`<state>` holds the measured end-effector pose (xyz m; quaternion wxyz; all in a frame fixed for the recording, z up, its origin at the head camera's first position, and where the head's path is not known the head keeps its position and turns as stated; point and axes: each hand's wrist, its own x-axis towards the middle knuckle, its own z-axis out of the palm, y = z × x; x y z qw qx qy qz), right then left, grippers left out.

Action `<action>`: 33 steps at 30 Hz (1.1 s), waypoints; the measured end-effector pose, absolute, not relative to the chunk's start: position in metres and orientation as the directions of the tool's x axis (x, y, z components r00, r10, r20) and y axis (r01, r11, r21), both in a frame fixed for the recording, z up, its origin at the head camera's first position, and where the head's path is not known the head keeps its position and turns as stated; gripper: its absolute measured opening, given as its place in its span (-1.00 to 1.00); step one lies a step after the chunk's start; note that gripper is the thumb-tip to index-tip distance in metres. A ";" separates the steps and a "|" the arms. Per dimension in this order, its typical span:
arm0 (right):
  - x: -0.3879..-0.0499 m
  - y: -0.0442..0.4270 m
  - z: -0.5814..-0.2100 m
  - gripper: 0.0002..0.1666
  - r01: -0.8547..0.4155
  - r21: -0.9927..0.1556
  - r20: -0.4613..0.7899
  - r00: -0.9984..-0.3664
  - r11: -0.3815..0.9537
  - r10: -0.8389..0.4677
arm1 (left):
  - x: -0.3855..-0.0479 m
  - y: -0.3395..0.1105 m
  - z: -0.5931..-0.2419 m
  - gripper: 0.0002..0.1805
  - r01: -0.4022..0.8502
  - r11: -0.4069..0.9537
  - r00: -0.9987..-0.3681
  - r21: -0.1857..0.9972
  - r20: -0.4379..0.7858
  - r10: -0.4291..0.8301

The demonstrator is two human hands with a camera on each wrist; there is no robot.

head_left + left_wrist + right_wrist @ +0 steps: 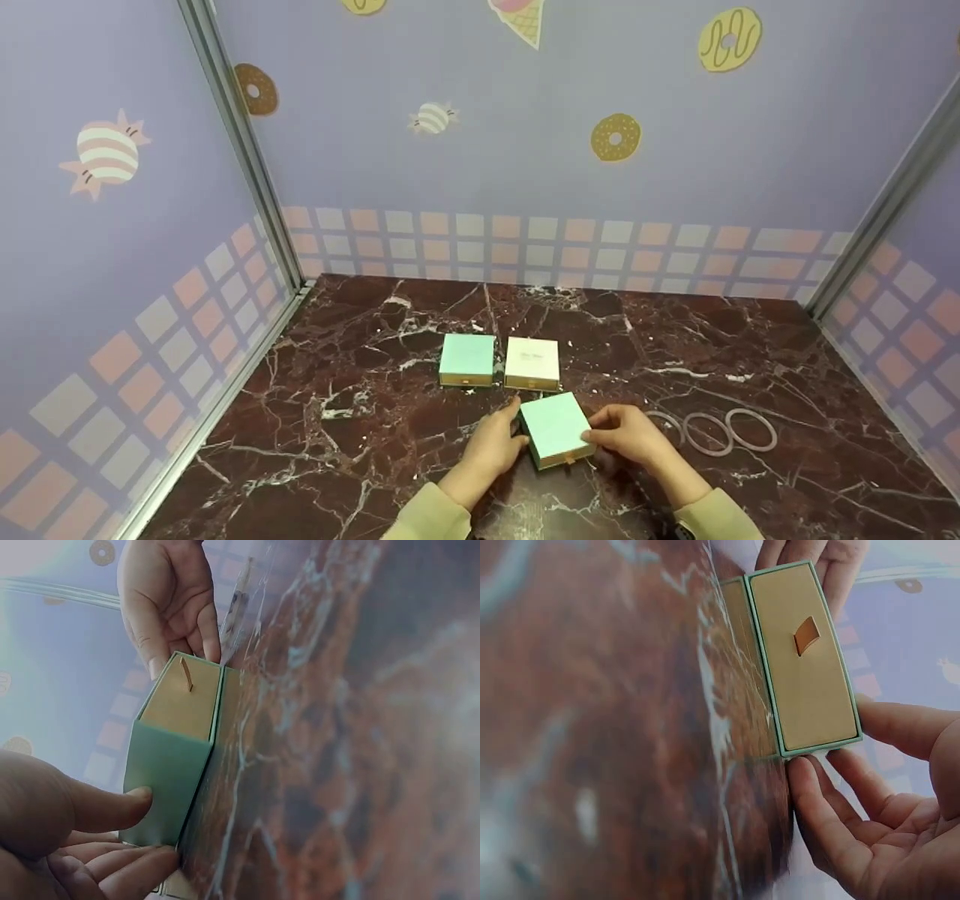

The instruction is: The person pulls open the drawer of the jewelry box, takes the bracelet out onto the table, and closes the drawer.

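Observation:
A mint-green drawer box (556, 429) sits turned at an angle on the marble table, its gold drawer front (802, 660) facing my body. A small orange-brown ribbon tab (186, 675) sticks out of that front. My left hand (493, 444) holds the box's left side, with the thumb (112, 808) against the green wall. On the other side my right hand (631, 433) grips the right edge, thumb on the top near the front corner and fingers low along the side. The drawer looks closed.
Behind the held box stand a turquoise box (466, 358) and a cream box (532, 361) with small lettering, side by side. Several pale rings (752, 430) lie right of my right hand. Patterned wall panels (480, 150) enclose the table (315, 450) at the back and sides.

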<state>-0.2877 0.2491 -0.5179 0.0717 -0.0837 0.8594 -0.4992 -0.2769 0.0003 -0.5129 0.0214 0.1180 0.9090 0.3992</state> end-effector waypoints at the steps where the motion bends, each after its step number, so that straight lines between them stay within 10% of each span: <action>1: -0.286 0.249 -0.517 -0.67 -0.072 -0.867 -0.042 -0.975 0.494 -0.216 | -0.277 0.001 -0.513 -0.26 0.194 0.648 -0.971 0.736 0.050 0.233; 13: -0.272 0.241 -0.511 -0.67 -0.035 -0.820 -0.099 -0.974 0.571 -0.202 | -0.276 0.003 -0.513 -0.54 0.209 0.563 -0.964 0.800 0.072 0.256; 33: -0.262 0.223 -0.512 -0.43 0.032 -0.855 -0.052 -0.998 0.517 -0.023 | -0.273 0.007 -0.508 -0.25 0.100 0.571 -0.964 0.815 -0.064 0.260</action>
